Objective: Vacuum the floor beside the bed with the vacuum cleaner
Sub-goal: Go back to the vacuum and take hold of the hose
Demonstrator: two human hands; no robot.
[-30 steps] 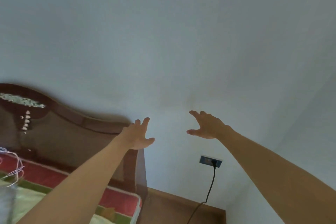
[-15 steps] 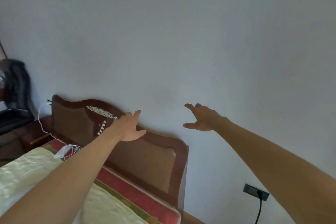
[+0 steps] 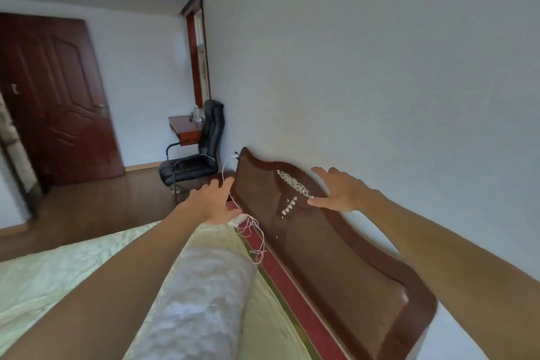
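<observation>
No vacuum cleaner shows in the head view. The bed [image 3: 58, 272] with a pale green cover fills the lower left, and its brown wooden headboard [image 3: 336, 257] runs along the white wall. My left hand [image 3: 216, 202] is stretched out in the air above the bed's head end, fingers straight, holding nothing. My right hand [image 3: 339, 190] hovers in front of the headboard's carved top, fingers spread, also empty. The brown wooden floor [image 3: 96, 204] lies beyond the bed on the far side.
A white rolled blanket [image 3: 198, 301] lies on the bed. Tangled white cables [image 3: 251, 231] hang by the headboard. A black office chair [image 3: 198, 155] and small red-brown desk [image 3: 185, 126] stand at the wall. A dark red door [image 3: 55, 96] is at the far left.
The view has swung left, from the wall, socket and bed end to the whole headboard, chair and door. Both hands stay outstretched and empty.
</observation>
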